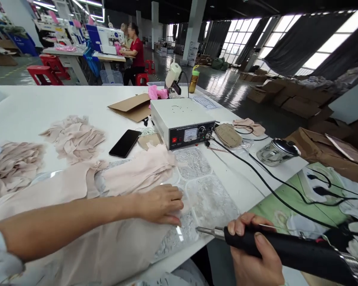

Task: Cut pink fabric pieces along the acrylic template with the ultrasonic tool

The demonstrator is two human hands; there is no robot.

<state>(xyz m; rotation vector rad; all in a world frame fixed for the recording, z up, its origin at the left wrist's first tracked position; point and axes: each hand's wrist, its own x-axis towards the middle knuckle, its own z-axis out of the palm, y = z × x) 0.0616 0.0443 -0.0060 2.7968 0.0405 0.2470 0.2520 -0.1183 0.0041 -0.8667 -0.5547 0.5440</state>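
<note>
My left hand point(164, 204) lies palm down, thumb apart from the fingers, at the edge of a beige cloth point(119, 246) and over a clear plastic template point(211, 198) with rounded panels. My right hand point(255, 246) is wrapped round a thick black handpiece point(295, 250) with a narrow metal tip point(207, 230). The tip points left, close to the template's near edge; I cannot tell if it touches. More beige cloth pieces point(140, 169) lie just beyond my left hand.
A control box point(183, 119) with a meter stands mid-table, cables running right. Around it are a black phone point(125, 143), cardboard point(131, 107), a lidded glass jar point(277, 151) and a bottle point(194, 79). Cloth piles point(74, 137) lie left. Beyond, a person point(134, 51) sits at a sewing machine point(109, 39).
</note>
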